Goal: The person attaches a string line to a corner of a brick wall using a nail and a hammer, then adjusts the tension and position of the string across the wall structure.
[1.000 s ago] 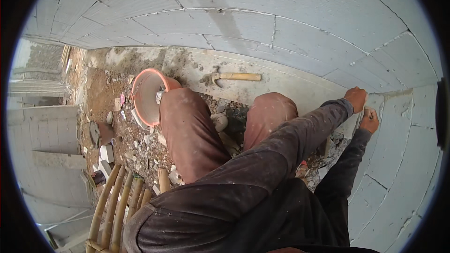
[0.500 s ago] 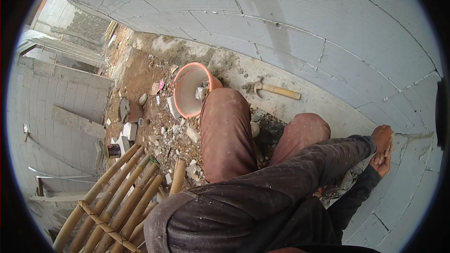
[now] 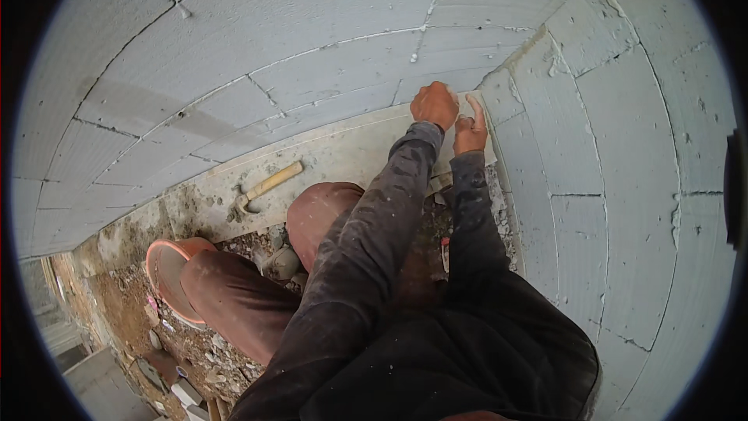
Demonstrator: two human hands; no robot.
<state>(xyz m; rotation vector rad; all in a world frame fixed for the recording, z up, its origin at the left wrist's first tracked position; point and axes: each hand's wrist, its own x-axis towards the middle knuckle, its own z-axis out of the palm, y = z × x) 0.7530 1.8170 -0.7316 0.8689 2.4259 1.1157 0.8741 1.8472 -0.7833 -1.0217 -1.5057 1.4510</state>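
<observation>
Both my hands are at the inner corner of two grey block walls, low over a pale concrete ledge [image 3: 343, 142]. My left hand [image 3: 436, 104] is closed in a fist, back of the hand up. Whatever lies in its fingers is hidden. Close beside it, my right hand [image 3: 471, 129] has its index finger stretched toward the corner and the thumb side apart from it; no held thing shows there. A hammer [image 3: 269, 185] with a wooden handle rests on the ledge, left of my knees.
An orange bucket [image 3: 167, 277] stands left of my legs, partly covered by one knee. Rubble and stones [image 3: 280, 263] lie between my knees. The block wall [image 3: 343, 39] rises ahead, and another block wall [image 3: 576, 242] stands close on the right. Offcut blocks [image 3: 185, 391] lie lower left.
My view has swung right, so the corner and both hands now sit nearer the middle. The hands, earlier close together, show a small gap, and the right index finger is extended.
</observation>
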